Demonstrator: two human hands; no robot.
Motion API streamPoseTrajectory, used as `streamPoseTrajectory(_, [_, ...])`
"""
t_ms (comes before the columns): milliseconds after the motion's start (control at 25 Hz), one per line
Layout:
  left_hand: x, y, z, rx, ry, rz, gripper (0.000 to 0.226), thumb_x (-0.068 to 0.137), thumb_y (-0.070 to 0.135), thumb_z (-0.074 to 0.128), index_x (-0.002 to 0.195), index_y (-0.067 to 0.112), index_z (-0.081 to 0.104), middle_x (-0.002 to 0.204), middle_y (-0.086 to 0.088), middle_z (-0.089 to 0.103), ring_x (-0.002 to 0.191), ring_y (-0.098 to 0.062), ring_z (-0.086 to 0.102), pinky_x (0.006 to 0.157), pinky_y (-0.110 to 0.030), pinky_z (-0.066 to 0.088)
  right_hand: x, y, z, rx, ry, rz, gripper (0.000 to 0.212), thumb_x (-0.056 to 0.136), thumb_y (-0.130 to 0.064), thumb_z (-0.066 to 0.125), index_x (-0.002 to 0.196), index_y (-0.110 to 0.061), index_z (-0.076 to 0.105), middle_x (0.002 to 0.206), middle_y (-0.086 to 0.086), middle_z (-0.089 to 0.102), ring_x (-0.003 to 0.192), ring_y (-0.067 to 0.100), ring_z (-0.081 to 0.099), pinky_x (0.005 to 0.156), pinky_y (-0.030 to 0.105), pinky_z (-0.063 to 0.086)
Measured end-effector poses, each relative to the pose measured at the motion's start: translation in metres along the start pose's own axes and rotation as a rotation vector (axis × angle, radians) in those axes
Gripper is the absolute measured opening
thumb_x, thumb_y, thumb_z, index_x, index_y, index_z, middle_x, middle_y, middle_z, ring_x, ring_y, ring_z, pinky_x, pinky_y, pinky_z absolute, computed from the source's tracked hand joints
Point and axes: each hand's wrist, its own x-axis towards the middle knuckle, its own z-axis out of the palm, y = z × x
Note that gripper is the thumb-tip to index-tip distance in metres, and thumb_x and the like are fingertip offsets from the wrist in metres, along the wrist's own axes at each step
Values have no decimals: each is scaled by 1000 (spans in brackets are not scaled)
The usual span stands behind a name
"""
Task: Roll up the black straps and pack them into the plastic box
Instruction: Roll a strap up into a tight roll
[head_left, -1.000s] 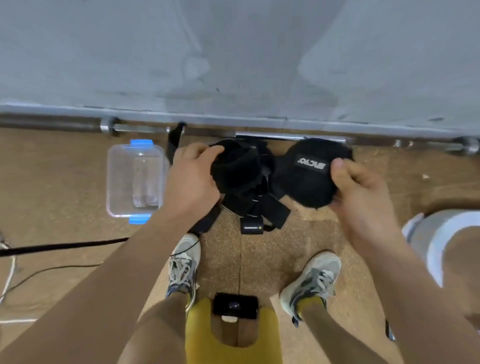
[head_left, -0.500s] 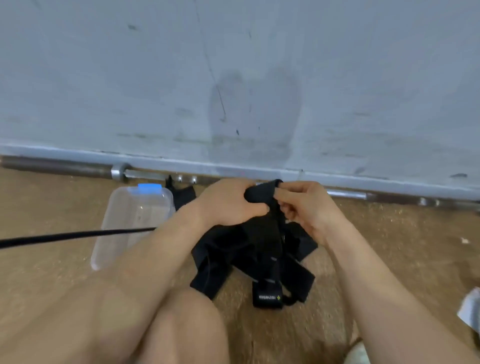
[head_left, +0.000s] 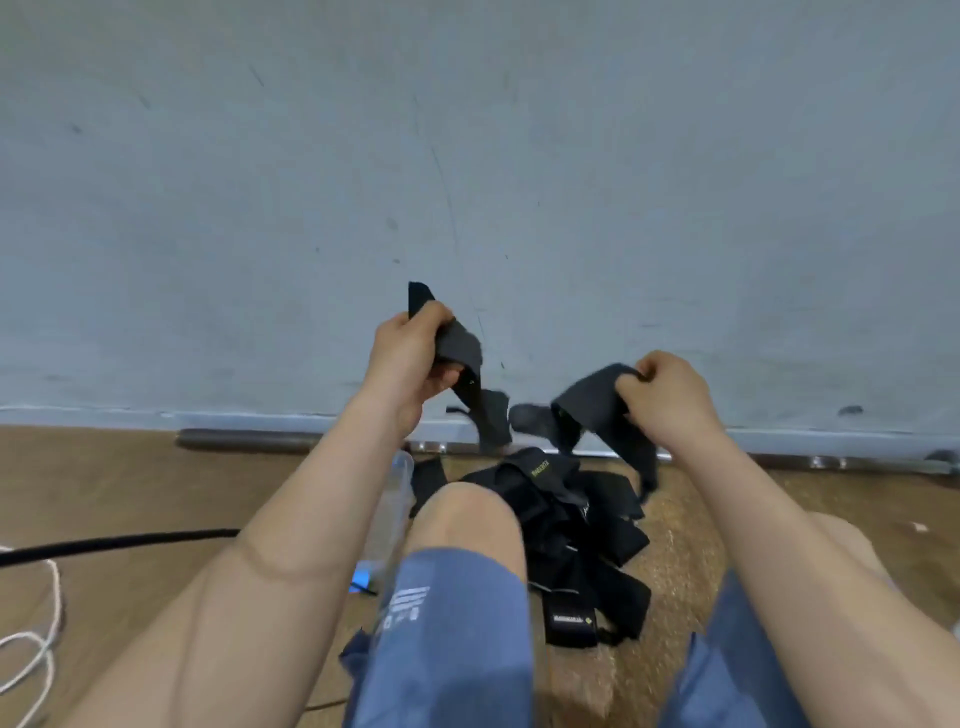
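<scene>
Gripping blurred black straps (head_left: 592, 402), left hand (head_left: 410, 364) and right hand (head_left: 670, 400); plastic box (head_left: 397, 499) half-hidden behind left forearm (head_left: 322, 499).

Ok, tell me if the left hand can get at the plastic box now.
Probably, but not freely: the left hand grips a raised strap, and the plastic box lies below it, mostly hidden between forearm and knee.

A person in blue shorts (head_left: 457, 654), white printed marking (head_left: 409, 603) on the left leg, forearms (head_left: 311, 509) and knees (head_left: 462, 514) bare.

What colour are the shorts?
Blue shorts, with a small white print on one leg, seen in the head view.
</scene>
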Motion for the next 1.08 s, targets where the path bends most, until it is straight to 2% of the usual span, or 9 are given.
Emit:
streamPoseTrajectory(160, [-63,54,-19,-136,-122,192,9,80,4,50,89,6,53,89,-13,57,90,-30,60,89,-50,55,-42,1,-3,-261,-121,22,43,89,-12,57,129,3,53,128,22,59,116,38,56,93,38,46])
streamPoseTrajectory(280, [-82,63,-20,-167,-169,231,23,78,-5,43,96,3,55,96,-17,55,95,-33,57,86,-48,52,-70,-18,3,56,-255,-38,75,87,-11,64,153,-16,29,151,10,39,135,31,43,105,36,39])
streamPoseTrajectory(360, [-85,52,-15,-135,-236,180,20,83,-6,45,95,3,58,93,-16,57,92,-31,56,79,-43,51,-85,-35,5,531,-487,7,72,89,-9,68,149,-33,37,142,-3,47,128,22,49,96,40,48])
streamPoseTrajectory(440, [-80,31,-10,-81,-359,106,10,90,5,55,96,4,63,92,-14,64,91,-26,62,79,-40,54,-91,-40,19,680,-689,2,50,91,-12,68,135,-31,54,128,-5,64,121,23,58,96,50,51])
streamPoseTrajectory(560, [-55,-18,-5,-31,-363,80,23,93,14,61,115,5,62,101,-5,71,96,-17,69,79,-33,59,-80,-23,49,745,-524,84,17,98,-14,58,109,-8,70,103,13,75,96,29,71,83,41,59])
streamPoseTrajectory(680, [-15,-92,-10,47,-229,29,42,92,8,64,132,13,52,102,-1,66,97,-12,65,83,-26,55,-50,6,90,711,-336,267,20,98,-21,59,89,-8,73,89,12,76,85,27,72,73,35,58])
streamPoseTrajectory(840, [30,-193,-20,172,-114,-307,51,93,21,61,139,36,43,131,5,55,125,-18,51,106,-39,43,-15,52,160,664,-399,485,20,100,-17,56,109,-7,70,107,15,73,101,29,69,94,47,55])
streamPoseTrajectory(960, [43,-259,-26,-159,-187,-690,31,97,37,57,127,28,58,120,-5,69,111,-27,65,93,-47,53,2,87,214,629,-470,591,33,99,-7,49,129,-13,63,125,11,65,116,28,61,103,45,48])
streamPoseTrajectory(1080, [49,-325,-21,108,-30,-657,31,90,13,67,120,19,61,117,-8,69,100,-25,67,88,-43,56,15,134,248,346,-448,626,37,92,-3,53,127,-13,64,116,9,66,100,23,63,87,34,53])
